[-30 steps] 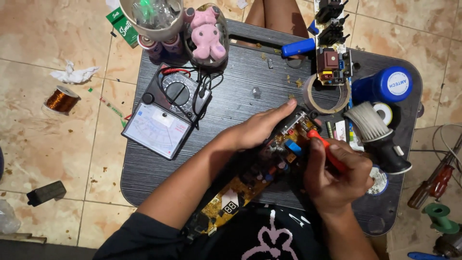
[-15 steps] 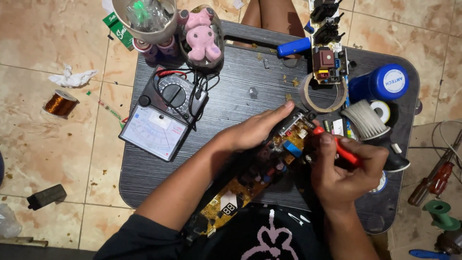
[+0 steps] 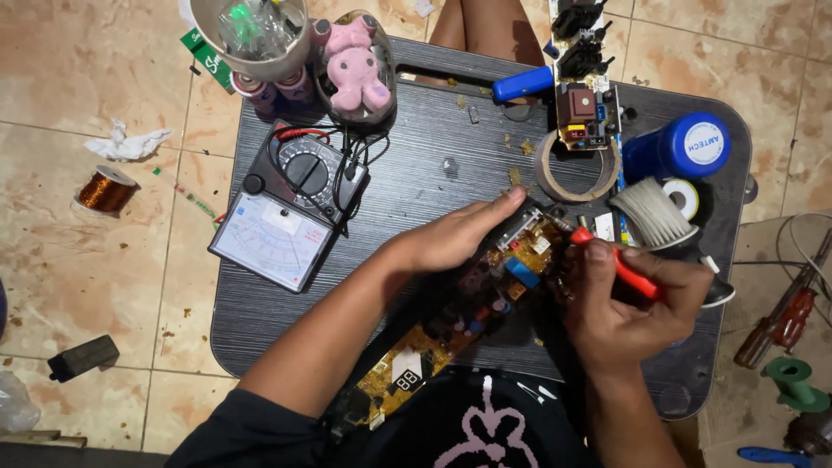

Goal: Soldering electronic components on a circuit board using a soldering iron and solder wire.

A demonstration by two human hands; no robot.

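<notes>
Yellow circuit board (image 3: pixel 451 334) runs diagonally, lower-left to upper-right. Left hand (image 3: pixel 455 236) lies flat, fingers loose, on its upper end; right hand (image 3: pixel 626 303) pinches red probe (image 3: pixel 617 264), tip angled up-left toward board.

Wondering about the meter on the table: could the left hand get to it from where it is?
Probably yes. The left hand rests on the circuit board, and the dark tabletop between it and the meter looks bare. It would have to let go of the board first.
</notes>
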